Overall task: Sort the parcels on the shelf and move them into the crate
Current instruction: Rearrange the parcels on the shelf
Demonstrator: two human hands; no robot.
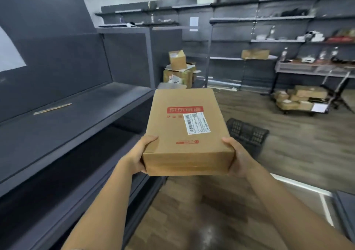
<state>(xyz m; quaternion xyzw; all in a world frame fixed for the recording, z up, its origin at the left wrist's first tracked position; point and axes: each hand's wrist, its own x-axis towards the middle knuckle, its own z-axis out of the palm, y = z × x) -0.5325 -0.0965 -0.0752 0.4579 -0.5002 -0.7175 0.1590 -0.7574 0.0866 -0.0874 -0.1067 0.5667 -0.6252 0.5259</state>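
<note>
A flat brown cardboard parcel with red print and a white barcode label (187, 130) is held level, its near corners gripped by the left hand (138, 153) and the right hand (238, 157), thumbs on top, probably so the label can be read for sorting. A black latticed plastic crate (247, 132) is seen on the wooden floor (288, 153) just beyond the right hand, partly hidden by the parcel. A dark grey shelf (76, 115) runs left of the left hand, a thin cardboard strip (52, 108) lying on it. Stacked cardboard boxes (178, 69) stand well ahead of the hands; the way to the crate is judged open
</note>
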